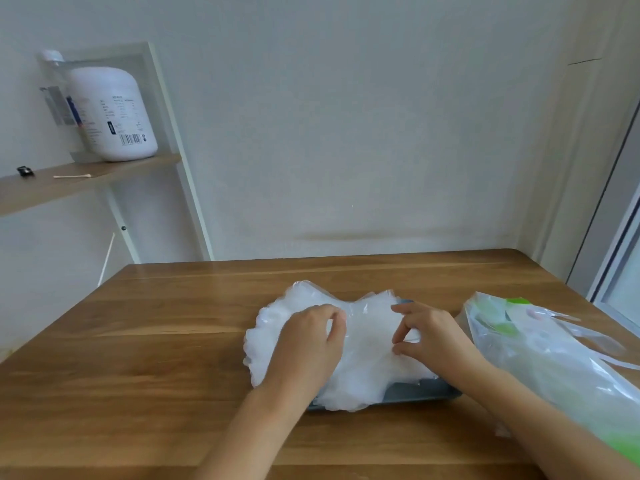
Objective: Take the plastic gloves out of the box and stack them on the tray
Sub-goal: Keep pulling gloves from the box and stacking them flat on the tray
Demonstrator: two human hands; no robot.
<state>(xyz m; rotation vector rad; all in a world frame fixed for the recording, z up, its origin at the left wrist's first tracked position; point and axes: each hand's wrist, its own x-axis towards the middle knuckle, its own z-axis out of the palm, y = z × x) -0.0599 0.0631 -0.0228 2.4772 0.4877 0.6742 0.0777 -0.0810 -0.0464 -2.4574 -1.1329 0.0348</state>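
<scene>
We see plastic gloves [367, 355] heaped on the grey tray [427, 392], spilling over its left rim, our left hand [308, 341] and right hand [431, 332], fingers [336, 329] pinching the top layer, clear packet [540, 351] just right of the tray

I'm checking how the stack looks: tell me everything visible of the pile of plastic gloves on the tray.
The pile of plastic gloves is thin, translucent white film, crinkled, with scalloped edges. It lies on the grey tray, hiding most of it and overhanging its left side. The left hand and the right hand both rest on it, pinching the top layer.
</scene>
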